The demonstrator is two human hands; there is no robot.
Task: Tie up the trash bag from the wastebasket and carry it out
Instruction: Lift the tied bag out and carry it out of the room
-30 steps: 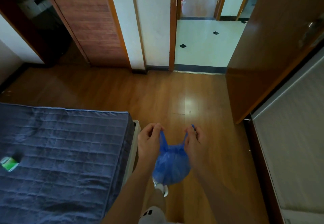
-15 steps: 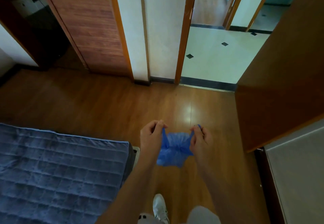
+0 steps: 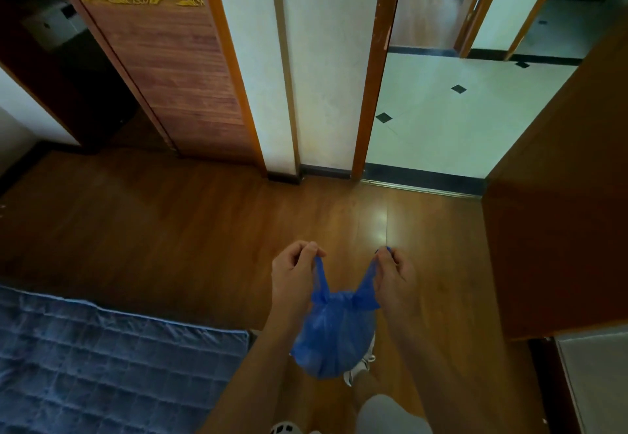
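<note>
Obs: you hold the blue trash bag (image 3: 334, 338) in the air in front of you, above the wooden floor (image 3: 190, 229), just right of the bed corner (image 3: 217, 341). It touches nothing but your hands.

Left hand (image 3: 294, 275): closed, fingertips pinched on the bag's left ear. Right hand (image 3: 394, 272): closed likewise on the right ear. Neither palm is under the load; the bag hangs from the two ears only.

Geometry: the bag's body lies below and slightly toward you from both hands, centred between them. Each ear runs up and outward from the gathered neck to its hand, so the pair form a V. The hands are level and apart, with the neck about midway between them, so neither is clearly nearer.

Judgement: the neck looks gathered, but whether a knot is already there cannot be told from this view. If you tie next, the move turns on closing that V: bring the hands together over the neck and cross one ear over the other. Thin film may stretch or slip at a fingertip pinch.

Exit: the doorway (image 3: 424, 120) lies ahead and to your right, door (image 3: 557, 229) open, tiled floor beyond.
</note>
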